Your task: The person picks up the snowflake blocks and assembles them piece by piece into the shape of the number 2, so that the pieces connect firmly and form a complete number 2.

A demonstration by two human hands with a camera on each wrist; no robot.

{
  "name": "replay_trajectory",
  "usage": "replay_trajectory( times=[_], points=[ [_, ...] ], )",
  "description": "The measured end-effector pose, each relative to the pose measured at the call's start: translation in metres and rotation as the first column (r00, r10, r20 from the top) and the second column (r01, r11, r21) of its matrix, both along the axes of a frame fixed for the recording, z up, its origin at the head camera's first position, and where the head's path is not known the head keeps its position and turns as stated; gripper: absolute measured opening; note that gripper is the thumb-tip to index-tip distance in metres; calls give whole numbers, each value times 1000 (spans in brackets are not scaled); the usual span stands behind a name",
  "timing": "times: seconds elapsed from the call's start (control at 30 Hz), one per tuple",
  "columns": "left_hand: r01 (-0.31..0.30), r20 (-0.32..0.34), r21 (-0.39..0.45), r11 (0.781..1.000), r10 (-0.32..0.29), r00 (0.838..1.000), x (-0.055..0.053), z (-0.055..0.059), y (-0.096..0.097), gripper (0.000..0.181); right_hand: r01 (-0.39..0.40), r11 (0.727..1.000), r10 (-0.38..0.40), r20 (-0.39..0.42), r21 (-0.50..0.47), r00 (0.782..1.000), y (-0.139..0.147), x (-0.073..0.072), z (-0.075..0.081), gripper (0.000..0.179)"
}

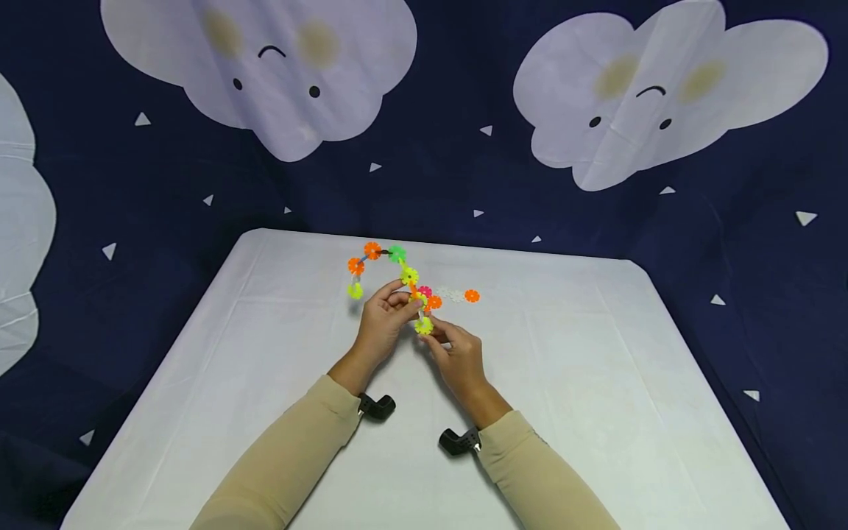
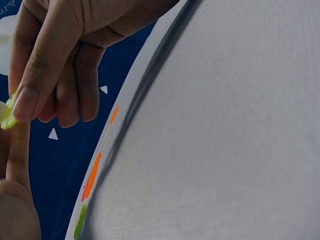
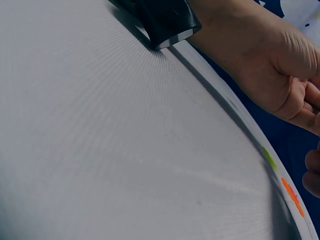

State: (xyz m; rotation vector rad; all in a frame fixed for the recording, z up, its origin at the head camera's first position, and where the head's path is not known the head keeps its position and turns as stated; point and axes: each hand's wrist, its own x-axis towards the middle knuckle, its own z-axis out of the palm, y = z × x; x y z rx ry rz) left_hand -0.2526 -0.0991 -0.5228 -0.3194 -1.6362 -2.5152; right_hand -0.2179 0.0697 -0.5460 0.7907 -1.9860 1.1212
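Observation:
A curved chain of notched plastic discs, orange, green and yellow, arches up in the head view, its top at an orange disc (image 1: 372, 251). My left hand (image 1: 382, 324) grips the lower part of this chain between thumb and fingers, partly hiding the pieces there. Just below, my right hand (image 1: 459, 359) pinches a yellow disc (image 1: 424, 326) at the chain's lower end. In the left wrist view the right thumb (image 2: 26, 102) presses on that yellow disc (image 2: 9, 117). The right wrist view shows the left hand (image 3: 275, 65), with the right fingertips (image 3: 312, 172) at the edge.
Behind the hands, a pink disc (image 1: 425, 291), an orange disc (image 1: 433, 302), pale discs (image 1: 452, 295) and another orange disc (image 1: 472, 296) lie on the white table (image 1: 583, 368). A dark blue cloud-patterned curtain (image 1: 437, 184) hangs past the table's far edge.

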Motion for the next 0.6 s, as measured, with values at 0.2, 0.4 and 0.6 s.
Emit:
replay_trajectory(
  times=[0.2, 0.4, 0.6],
  points=[
    [-16, -54, -145, 989, 8, 999, 0, -2, -3, 36, 7, 1000, -7, -33, -13, 999, 1, -3, -4, 42],
    [-12, -73, -208, 978, -4, 997, 0, 0, -9, 44, 40, 999, -40, -73, 3, 997, 0, -6, -5, 40],
    [-63, -105, -197, 978, 43, 994, -4, 4, -14, 45, 37, 999, -36, -11, 21, 999, 4, -9, -4, 41]
  ],
)
